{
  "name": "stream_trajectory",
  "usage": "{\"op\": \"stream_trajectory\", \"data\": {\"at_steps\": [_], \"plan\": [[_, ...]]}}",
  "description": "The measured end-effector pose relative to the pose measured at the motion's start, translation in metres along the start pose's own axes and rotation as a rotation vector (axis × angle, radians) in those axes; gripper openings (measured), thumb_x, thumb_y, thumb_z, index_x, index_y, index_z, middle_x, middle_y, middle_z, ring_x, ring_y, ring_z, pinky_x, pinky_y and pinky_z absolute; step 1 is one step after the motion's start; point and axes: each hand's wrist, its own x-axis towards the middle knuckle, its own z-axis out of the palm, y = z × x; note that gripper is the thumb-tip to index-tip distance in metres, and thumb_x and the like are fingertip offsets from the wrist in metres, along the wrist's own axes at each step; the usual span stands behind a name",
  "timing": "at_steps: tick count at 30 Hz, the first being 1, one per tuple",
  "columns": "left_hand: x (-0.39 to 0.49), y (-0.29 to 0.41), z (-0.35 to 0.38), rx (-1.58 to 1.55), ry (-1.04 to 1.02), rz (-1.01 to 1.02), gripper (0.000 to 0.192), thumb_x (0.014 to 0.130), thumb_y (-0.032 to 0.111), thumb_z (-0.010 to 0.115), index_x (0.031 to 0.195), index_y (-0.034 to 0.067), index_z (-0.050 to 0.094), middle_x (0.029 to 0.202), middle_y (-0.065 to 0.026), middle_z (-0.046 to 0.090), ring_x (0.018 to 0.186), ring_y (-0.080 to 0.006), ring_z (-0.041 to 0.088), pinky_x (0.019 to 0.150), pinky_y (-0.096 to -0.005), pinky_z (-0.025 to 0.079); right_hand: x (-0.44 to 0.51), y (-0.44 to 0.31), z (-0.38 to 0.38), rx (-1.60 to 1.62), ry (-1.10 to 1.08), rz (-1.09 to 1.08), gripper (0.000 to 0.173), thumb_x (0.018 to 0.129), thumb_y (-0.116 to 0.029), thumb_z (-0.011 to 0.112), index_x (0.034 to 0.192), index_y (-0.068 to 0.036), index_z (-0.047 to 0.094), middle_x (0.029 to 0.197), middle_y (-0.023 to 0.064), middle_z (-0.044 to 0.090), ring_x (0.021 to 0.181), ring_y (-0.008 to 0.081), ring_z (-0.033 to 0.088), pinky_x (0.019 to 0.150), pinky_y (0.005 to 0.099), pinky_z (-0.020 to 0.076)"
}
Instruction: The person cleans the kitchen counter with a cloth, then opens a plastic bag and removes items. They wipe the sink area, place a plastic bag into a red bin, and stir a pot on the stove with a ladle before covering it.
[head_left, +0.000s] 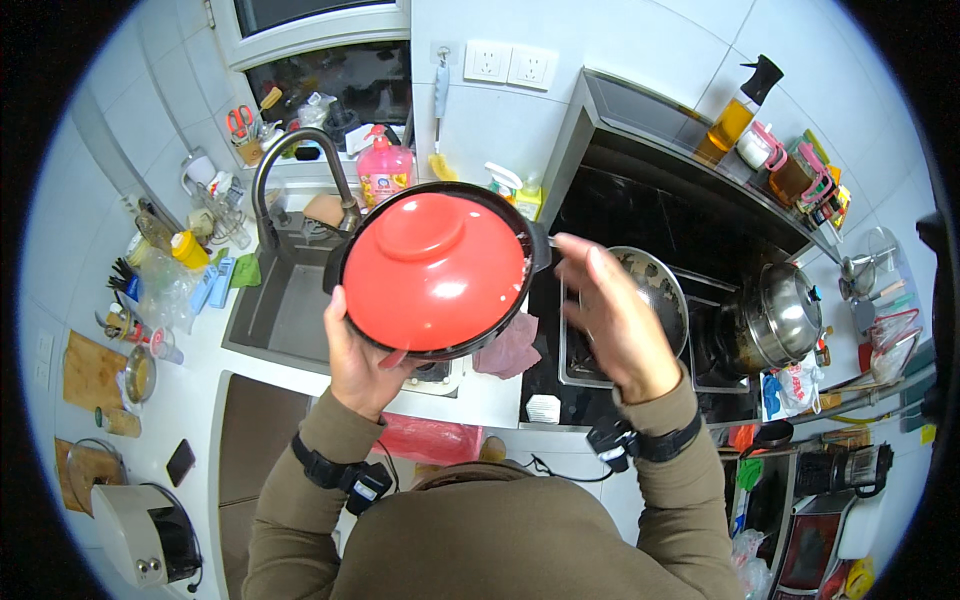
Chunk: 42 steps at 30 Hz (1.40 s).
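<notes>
My left hand (367, 360) holds up a black pot (442, 352) by its lower left side, with the thumb at the rim. A glossy red lid (435, 277) with a round raised knob sits inside the pot's rim, leaving a narrow gap at the right where pale bits show. Near the pot's right handle, my right hand (619, 311) is blurred with its fingers apart; a thin handle-like thing shows by its fingertips, and whether they touch it I cannot tell. Below the pot lies a pink cloth (508, 347) on the white counter.
At the left is a grey sink (289, 304) with a curved faucet (262, 180). A worn frying pan (649, 289) and a steel steamer pot (784, 322) stand on the black stove at the right. Behind the held pot is a pink soap bottle (384, 169).
</notes>
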Motion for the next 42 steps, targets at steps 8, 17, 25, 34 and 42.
{"op": "stream_trajectory", "data": {"at_steps": [8,17,25,34,42], "plan": [[-0.020,0.005,-0.022,0.026,0.173,0.196,0.064,0.095,0.056,0.035,0.139,0.010,0.042,0.140,-0.0097,0.048,0.125,-0.0284,0.050,0.105,-0.0467,0.039,0.018,-0.065,0.020,-0.467,-0.128,-0.545,0.040,0.085,-0.013,0.067,0.123,-0.001,0.061,0.132,0.0147,0.055,0.122,0.0216,0.051,0.106,0.0376,0.0355],[-0.035,-0.002,-0.018,0.028,0.105,0.096,0.067,0.096,0.051,0.033,0.141,0.001,0.035,0.140,-0.0172,0.046,0.125,-0.0297,0.050,0.105,-0.0424,0.041,0.042,-0.052,0.078,-1.279,-0.569,-0.703,0.063,0.063,-0.032,0.079,0.114,0.001,0.062,0.095,0.0188,0.063,0.087,0.0353,0.063,0.081,0.0387,0.0515],[-0.046,0.002,-0.021,0.038,0.064,0.077,0.067,0.095,0.053,0.032,0.142,0.006,0.036,0.141,-0.0142,0.046,0.127,-0.0300,0.048,0.106,-0.0448,0.039,0.031,-0.056,0.094,-1.372,-0.548,-0.803,0.061,0.056,-0.035,0.077,0.101,0.004,0.063,0.092,0.0182,0.063,0.083,0.0355,0.063,0.075,0.0392,0.0525],[-0.052,0.008,-0.013,-0.053,-0.004,0.186,0.063,0.096,0.050,0.036,0.141,0.005,0.039,0.136,-0.0135,0.052,0.121,-0.0260,0.054,0.103,-0.0419,0.043,0.003,-0.104,0.096,-1.218,-0.154,-0.794,0.064,0.065,-0.043,0.075,0.102,0.008,0.062,0.087,0.0156,0.065,0.080,0.0234,0.066,0.067,0.0313,0.0530],[-0.067,0.024,-0.017,-0.062,0.093,0.154,0.065,0.096,0.053,0.035,0.137,0.003,0.043,0.130,-0.0161,0.056,0.115,-0.0267,0.058,0.100,-0.0416,0.046,0.045,-0.088,-0.010,-0.016,-0.126,-0.242,0.052,0.095,-0.043,0.047,0.131,-0.007,0.052,0.126,0.0110,0.060,0.113,0.0248,0.059,0.090,0.0414,0.0523]]}}
